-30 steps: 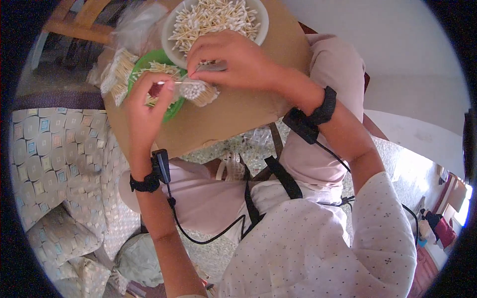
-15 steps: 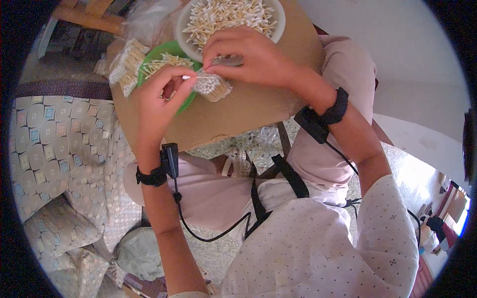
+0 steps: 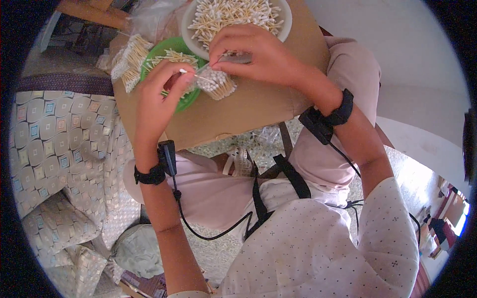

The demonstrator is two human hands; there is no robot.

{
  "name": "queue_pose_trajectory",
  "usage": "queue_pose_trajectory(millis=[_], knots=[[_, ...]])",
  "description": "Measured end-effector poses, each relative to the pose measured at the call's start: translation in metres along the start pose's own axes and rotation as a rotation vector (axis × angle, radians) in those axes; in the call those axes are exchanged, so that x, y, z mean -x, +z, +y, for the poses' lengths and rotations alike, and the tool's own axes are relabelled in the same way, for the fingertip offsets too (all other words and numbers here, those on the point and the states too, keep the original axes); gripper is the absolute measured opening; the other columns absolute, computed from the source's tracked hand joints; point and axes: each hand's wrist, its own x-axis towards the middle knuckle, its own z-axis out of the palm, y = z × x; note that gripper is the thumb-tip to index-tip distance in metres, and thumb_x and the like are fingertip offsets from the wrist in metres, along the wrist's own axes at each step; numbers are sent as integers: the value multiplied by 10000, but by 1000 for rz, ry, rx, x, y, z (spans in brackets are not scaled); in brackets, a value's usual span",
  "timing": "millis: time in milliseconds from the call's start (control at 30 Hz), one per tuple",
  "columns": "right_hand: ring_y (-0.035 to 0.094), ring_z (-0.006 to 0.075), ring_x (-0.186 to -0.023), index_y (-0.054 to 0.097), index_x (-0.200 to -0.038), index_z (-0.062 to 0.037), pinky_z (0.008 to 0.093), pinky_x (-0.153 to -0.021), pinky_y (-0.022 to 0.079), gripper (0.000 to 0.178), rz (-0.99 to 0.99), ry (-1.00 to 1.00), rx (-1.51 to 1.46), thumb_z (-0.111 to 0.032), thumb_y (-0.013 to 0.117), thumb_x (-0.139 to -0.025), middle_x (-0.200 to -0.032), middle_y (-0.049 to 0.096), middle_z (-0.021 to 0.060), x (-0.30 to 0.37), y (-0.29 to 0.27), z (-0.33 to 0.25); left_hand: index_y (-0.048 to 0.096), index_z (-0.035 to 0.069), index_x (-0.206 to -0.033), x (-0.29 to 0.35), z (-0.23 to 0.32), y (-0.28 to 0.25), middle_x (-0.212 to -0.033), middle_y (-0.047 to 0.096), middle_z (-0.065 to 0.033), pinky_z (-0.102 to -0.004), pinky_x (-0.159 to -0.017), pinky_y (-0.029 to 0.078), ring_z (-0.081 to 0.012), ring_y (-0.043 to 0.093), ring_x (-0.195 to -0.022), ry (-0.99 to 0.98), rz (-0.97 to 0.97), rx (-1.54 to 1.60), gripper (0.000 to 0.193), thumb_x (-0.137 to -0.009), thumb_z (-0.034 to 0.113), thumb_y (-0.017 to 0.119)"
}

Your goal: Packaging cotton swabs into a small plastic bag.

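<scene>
My left grip [image 3: 158,94] pinched on single swab [image 3: 183,71]; right grip [image 3: 261,55] pinches edge of swab-filled clear bag [image 3: 217,85]. Slack right pinch might tip bag, spilling swabs.

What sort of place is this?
Probably a room in a home, though I can't be certain: patterned fabric covers what looks like a sofa, and loose cotton swabs lie in a plain white bowl on a brown cardboard surface.

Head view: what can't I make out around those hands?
In the head view:
- White bowl: far rim cut off by the top edge.
- Its near rim: partly hidden behind the right hand.
- Green bowl: partly hidden behind the left hand.
- Swabs: too small and jumbled to count.
</scene>
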Motion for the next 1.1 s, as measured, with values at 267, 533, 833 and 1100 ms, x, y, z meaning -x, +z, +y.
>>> queue_pose_trajectory(millis=[267, 533, 833, 1100], knots=[[635, 273, -897, 667, -892, -88, 376, -807, 488, 122, -30, 18, -5, -187, 684, -824, -924, 652, 71, 1, 1, 1, 642, 25, -954, 0, 6, 4, -823, 607, -69, -265, -616, 453, -146, 564, -653, 49, -32, 2, 128, -887, 133, 626], [632, 255, -908, 665, -890, -77, 363, -808, 484, 123, -36, -1, 6, -177, 695, -824, -929, 649, 76, 0, 3, 6, 645, 24, -953, 1, 4, 1, -828, 605, -74, -271, -618, 458, -163, 579, -663, 60, -28, -80, 128, -867, 120, 644], [624, 294, -882, 668, -910, -130, 423, -759, 491, 169, 23, -85, -25, -289, 642, -858, -879, 643, 56, 0, 7, 11, 680, 24, -974, -1, 1, 9, -885, 634, -91, -320, -781, 466, -233, 611, -831, 150, -77, -114, 146, -849, 86, 638], [625, 281, -852, 657, -878, -77, 385, -761, 486, 139, -29, -65, -52, -211, 670, -843, -887, 642, 70, 1, 2, 8, 716, 40, -978, -3, 5, 9, -904, 646, -93, -333, -805, 459, -258, 604, -865, 170, -109, -167, 176, -813, 86, 674]])
